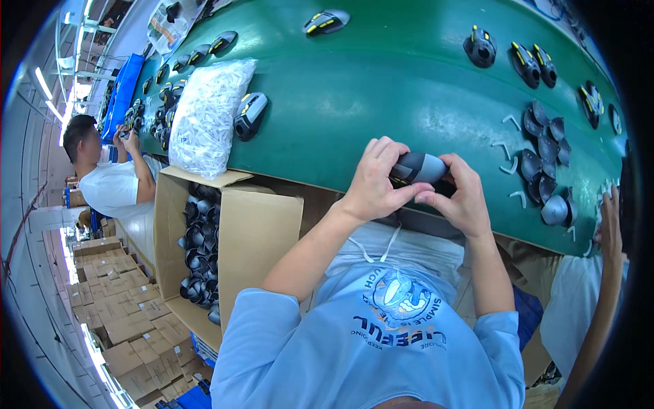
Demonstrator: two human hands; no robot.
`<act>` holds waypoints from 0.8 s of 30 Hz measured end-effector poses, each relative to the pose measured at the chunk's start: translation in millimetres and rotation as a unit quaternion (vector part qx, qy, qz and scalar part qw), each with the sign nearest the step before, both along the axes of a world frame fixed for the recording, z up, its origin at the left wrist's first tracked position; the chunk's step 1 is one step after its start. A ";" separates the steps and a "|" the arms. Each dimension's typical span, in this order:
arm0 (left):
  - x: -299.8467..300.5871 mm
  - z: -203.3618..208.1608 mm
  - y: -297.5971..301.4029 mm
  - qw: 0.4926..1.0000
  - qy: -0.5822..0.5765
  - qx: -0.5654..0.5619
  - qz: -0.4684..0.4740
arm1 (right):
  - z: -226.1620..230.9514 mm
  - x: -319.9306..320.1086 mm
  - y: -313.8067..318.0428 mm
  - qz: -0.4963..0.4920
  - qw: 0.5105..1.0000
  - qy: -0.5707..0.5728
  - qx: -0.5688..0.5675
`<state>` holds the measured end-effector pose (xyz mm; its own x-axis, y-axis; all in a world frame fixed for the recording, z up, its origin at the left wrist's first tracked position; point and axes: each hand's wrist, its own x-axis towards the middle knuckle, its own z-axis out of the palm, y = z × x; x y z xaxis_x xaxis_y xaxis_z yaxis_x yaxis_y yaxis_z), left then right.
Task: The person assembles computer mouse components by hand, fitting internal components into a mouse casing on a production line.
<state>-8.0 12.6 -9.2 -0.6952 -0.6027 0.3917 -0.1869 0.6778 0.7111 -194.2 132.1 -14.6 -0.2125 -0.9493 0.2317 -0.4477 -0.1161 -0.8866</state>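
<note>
Between both hands I hold a dark grey and black computer mouse with a yellow accent, just over the near edge of the green table. My left hand grips its left end, with the thumb along the near side. Closed round the right end is my right hand, its thumb meeting the left one. The underside of the mouse is hidden. To the right on the table lies a group of curved grey shell pieces, with several thin white strips beside them.
At my left stands an open cardboard box full of dark shells. A clear plastic bag of pale parts lies behind it. More mice are spread along the table. One person works at far left, another at right.
</note>
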 end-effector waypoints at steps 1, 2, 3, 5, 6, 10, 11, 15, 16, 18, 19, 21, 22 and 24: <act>-0.7 -0.4 0.1 1.000 0.004 -0.010 0.006 | 1.3 0.0 0.9 -0.008 1.000 -0.003 0.009; -1.6 0.5 -0.9 1.000 0.009 -0.020 0.010 | 6.2 0.5 -3.4 -0.004 1.000 -0.001 0.012; -1.6 6.3 -1.5 0.999 0.007 -0.033 0.015 | 9.4 0.8 -3.2 0.002 1.000 0.002 0.014; -0.7 7.1 -2.1 1.000 -0.010 -0.024 0.014 | 7.0 0.1 -1.8 0.003 1.000 0.005 0.001; -0.5 9.3 -3.9 1.000 -0.023 -0.011 0.005 | 6.1 -1.4 -3.8 0.014 1.000 0.010 -0.018; -35.9 27.7 -60.4 0.976 -0.055 0.207 0.049 | 7.7 3.7 -13.6 -0.124 0.984 -0.082 -0.102; -51.2 25.2 -97.3 0.978 -0.044 0.196 0.055 | 4.5 0.8 -11.1 -0.130 0.983 -0.080 -0.105; -125.8 19.9 -246.3 0.976 -0.121 0.117 0.141 | 7.9 -10.6 2.7 -0.046 0.995 -0.042 -0.078; -134.8 16.0 -278.9 0.961 -0.203 0.076 0.170 | 10.8 -11.9 2.3 -0.012 0.996 -0.003 -0.090; -165.3 7.9 -302.2 0.875 -0.370 -0.138 0.282 | 20.1 -18.9 10.8 -0.027 0.997 -0.004 -0.075; -179.0 3.5 -297.6 0.897 -0.288 -0.217 0.255 | 24.0 -27.3 19.5 -0.030 0.998 0.006 -0.064; -200.9 2.8 -296.6 0.904 -0.166 -0.372 0.129 | 36.3 -48.8 34.4 -0.047 0.996 0.045 -0.052; -216.2 8.7 -280.6 0.909 -0.164 -0.363 0.119 | 38.5 -66.2 44.2 -0.070 0.991 0.112 -0.039; -239.3 22.3 -245.8 0.795 -0.210 -0.558 -0.108 | 56.3 -99.7 51.7 -0.152 0.956 0.251 -0.012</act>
<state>-247.3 -233.1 13.1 -0.9459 0.1088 0.3055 -0.0431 0.8915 -0.4510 -293.8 183.9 41.7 -0.3337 -0.8547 0.3977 -0.8324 0.0691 -0.5498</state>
